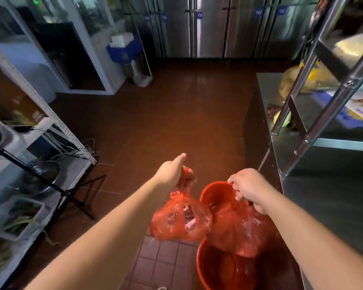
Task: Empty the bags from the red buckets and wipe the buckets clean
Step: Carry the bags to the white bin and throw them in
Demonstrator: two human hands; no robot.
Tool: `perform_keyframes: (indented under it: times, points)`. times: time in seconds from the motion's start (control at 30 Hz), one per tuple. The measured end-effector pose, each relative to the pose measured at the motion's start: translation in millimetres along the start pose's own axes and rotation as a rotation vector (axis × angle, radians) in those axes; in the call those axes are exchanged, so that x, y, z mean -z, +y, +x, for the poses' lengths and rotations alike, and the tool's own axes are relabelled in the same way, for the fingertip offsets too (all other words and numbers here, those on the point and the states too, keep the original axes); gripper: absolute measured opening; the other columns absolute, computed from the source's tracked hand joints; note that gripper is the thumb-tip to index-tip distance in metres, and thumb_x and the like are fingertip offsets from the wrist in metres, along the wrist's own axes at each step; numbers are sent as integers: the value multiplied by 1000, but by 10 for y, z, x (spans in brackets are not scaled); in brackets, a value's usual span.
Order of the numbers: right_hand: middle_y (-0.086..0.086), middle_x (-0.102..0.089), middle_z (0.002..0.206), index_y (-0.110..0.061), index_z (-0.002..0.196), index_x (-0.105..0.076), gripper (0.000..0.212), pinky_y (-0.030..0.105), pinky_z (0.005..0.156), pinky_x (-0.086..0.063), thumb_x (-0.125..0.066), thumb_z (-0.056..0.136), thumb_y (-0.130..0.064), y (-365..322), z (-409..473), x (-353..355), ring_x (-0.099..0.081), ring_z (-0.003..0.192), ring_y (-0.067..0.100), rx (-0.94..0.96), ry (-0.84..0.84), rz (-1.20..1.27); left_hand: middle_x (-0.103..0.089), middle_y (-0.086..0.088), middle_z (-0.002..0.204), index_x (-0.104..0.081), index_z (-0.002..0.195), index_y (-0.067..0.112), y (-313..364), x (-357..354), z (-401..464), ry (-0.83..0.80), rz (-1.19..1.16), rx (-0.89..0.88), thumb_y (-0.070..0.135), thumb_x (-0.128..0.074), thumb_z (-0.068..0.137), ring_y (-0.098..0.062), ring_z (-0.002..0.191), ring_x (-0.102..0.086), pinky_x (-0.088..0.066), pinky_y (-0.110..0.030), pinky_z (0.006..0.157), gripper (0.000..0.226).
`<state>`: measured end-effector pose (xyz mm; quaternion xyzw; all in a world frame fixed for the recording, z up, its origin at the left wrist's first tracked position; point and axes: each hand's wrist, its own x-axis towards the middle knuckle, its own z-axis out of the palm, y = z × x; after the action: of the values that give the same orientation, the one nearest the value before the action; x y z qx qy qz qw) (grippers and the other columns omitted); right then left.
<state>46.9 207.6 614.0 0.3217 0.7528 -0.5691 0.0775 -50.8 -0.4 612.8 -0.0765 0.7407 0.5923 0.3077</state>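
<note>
My left hand (172, 172) grips the knotted handles of a red plastic bag (179, 218) that hangs in the air, index finger pointing forward. My right hand (249, 189) grips the top of a second, fuller red bag (237, 231), which hangs over two red buckets. One bucket (212, 189) stands on the floor just beyond my right hand. The nearer bucket (218, 268) sits below the bags, its wet inside showing. Both buckets stand against the steel counter's side.
A steel counter and shelf rack (314, 164) run along the right. On the left stand a white shelf unit (50, 126) and a black tripod (71, 197). Brown tiled floor (166, 122) stretches ahead to steel fridge doors (210, 28).
</note>
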Motion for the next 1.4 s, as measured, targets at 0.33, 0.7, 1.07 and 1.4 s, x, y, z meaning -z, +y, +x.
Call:
perform_keyframes:
  times: [0.33, 0.7, 1.07, 1.4]
  points:
    - [11, -62, 68, 0, 84, -61, 28, 16, 37, -38, -41, 102, -8, -1188, -573, -1115, -54, 33, 14, 9, -167, -183, -73, -29, 118, -65, 123, -7, -30, 889, -684, -215, -430, 173, 46, -31, 110, -36, 100, -74, -59, -42, 90, 65]
    - [6, -74, 66, -8, 82, -71, 24, 33, 59, -56, -49, 81, -17, -1793, -1127, -2101, -70, 61, 26, 187, -194, -510, -34, -6, 62, -56, 86, 7, 106, 1497, -702, -148, -617, 90, 47, -38, 108, -21, 52, -39, -43, -26, 49, 49]
    - [7, -74, 93, -13, 91, -75, 25, 44, 80, -60, -52, 83, -17, -2093, -1374, -2450, -71, 89, 30, 311, -283, -584, -71, -7, 66, -71, 88, 5, 27, 2172, -484, 5, -709, 11, 19, -50, 107, -20, 53, -68, -55, -28, 49, 32]
    - [5, -67, 121, -19, 120, -69, 33, 38, 94, -53, -46, 96, -21, -2104, -832, -2298, -63, 110, 27, 312, -69, -806, -60, -4, 62, -61, 67, 13, -254, 2718, -270, 122, 474, -263, 28, -43, 104, -22, 56, -54, -42, -30, 58, 43]
